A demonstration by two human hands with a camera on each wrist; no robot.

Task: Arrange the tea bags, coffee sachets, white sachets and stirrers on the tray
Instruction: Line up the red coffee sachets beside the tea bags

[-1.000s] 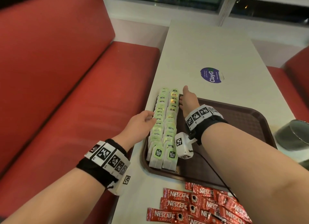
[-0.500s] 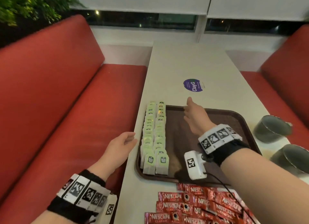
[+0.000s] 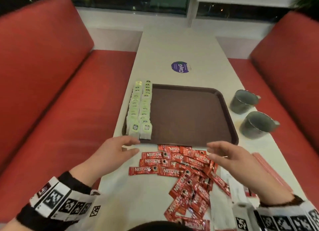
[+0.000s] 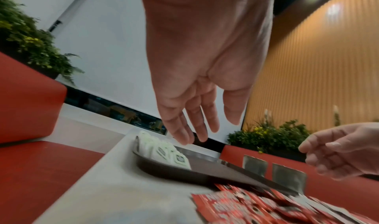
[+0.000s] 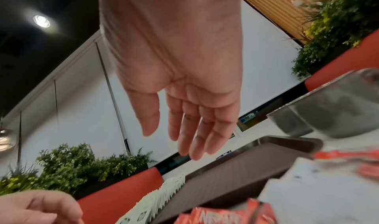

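A brown tray (image 3: 189,116) lies on the white table. Two rows of green-labelled tea bags (image 3: 139,110) stand along its left side. A heap of red coffee sachets (image 3: 183,168) lies on the table just in front of the tray. White sachets (image 3: 233,187) and pink stirrers (image 3: 269,170) lie to the right of the heap, partly under my right arm. My left hand (image 3: 119,149) hovers at the heap's left edge, fingers relaxed and empty. My right hand (image 3: 226,154) hovers over the heap's right side, fingers spread and empty.
Two grey metal cups (image 3: 243,101) (image 3: 257,125) stand on the table right of the tray. A purple round sticker (image 3: 179,67) is on the table beyond it. Red bench seats (image 3: 60,110) flank the table on both sides.
Both hands have drawn back from the tea bag rows on the tray to the pile of red coffee sachets in front of it. The head view has tilted down and to the right.
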